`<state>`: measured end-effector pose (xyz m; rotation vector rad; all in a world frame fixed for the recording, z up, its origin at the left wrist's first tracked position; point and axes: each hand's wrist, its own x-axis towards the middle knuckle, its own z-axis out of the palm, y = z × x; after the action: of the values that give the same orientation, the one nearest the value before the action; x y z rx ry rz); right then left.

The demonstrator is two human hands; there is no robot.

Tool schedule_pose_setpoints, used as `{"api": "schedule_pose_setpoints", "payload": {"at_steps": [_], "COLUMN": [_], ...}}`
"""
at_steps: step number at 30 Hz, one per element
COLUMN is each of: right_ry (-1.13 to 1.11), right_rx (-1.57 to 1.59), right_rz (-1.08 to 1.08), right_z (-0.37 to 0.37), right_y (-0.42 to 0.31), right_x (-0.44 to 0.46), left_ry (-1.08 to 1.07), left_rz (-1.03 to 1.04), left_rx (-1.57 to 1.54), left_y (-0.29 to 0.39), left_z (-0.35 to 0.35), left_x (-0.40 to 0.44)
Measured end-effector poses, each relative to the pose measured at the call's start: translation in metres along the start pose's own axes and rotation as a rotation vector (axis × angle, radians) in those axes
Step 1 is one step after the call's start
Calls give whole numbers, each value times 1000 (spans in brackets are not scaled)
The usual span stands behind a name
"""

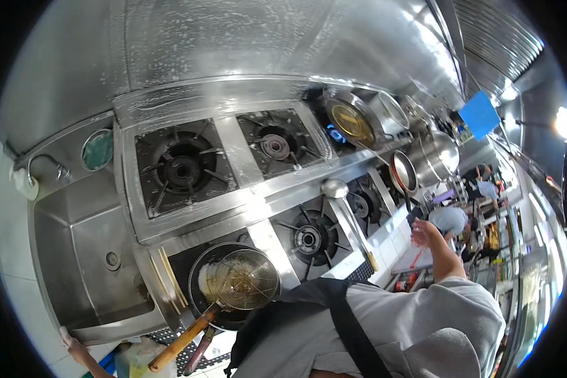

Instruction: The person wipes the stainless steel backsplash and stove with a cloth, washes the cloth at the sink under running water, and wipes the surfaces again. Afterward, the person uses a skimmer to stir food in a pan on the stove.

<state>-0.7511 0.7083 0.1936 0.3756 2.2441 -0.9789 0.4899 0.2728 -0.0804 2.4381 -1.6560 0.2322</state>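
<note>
Our left hand (75,350) is lying beside the sink's front rim (116,329); we cannot tell whether it is gripping. Our right hand (427,234) is hovering near the dark handle (408,203) of a frying pan (404,170), its fingers partly curled; contact and grasp are not showing clearly. For steady control, we judge, we should be closing all the fingers round the handle and holding the pan level. Closer to our body, a wire strainer (249,280) is resting over a wok (197,296), its wooden handle (186,340) jutting out where an apron could be snagging it. A ladle (335,188) is lying across the range. Farther off, a blue flame (336,133) is burning beside an oily pan (351,121); we should be giving it sleeve clearance.
</note>
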Motion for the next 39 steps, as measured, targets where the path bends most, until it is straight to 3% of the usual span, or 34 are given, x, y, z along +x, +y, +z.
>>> {"api": "schedule_pose_setpoints", "payload": {"at_steps": [3,6,7,10,12,14,16,18,20,23,28,29,32,33,36,39], "right_ry": [17,-81,-137,-309,-427,-574,-709,-866,-1047,-1253,-1828,-1952,-2122,-1974,-1890,-1916], "right_rx": [-45,-110,-107,-94,-120,-158,-217,-320,-308,-160,406,519,607,662,683,705], "right_rz": [-16,-39,-61,-157,-266,-357,-435,-589,-711,-746,-128,-63,-146,-313,-262,-250], "right_z": [13,25,31,72,106,137,169,196,228,267,286,287,294,280,241,248], "right_y": [3,13,15,15,5,4,-2,-10,-7,-7,-9,-4,5,4,-3,-7], "right_x": [10,14,19,16,-1,3,-12,-42,-44,-79,-121,-113,-86,-99,-106,-85], "left_ry": [-199,-7,30,-15,20,29,5,-136,-503,-656,-982,-938,-941,-912,-946,-804], "left_rz": [-813,-553,-263,31,224,211,-16,187,387,670,819,884,840,868,808,858], "left_rx": [-86,-928,-1004,-1370,-1322,-1339,-1414,-1319,-1399,-1370,-1467,-1461,-1501,-1465,-1417,-1341], "left_y": [31,-21,-10,75,165,258,351,428,523,640,727,734,739,734,726,734], "left_z": [-55,-53,-78,-175,-250,-309,-345,-360,-389,-414,-391,-388,-395,-388,-380,-398], "left_x": [7,47,60,86,67,46,18,-31,-113,-241,-349,-359,-379,-375,-381,-393]}}
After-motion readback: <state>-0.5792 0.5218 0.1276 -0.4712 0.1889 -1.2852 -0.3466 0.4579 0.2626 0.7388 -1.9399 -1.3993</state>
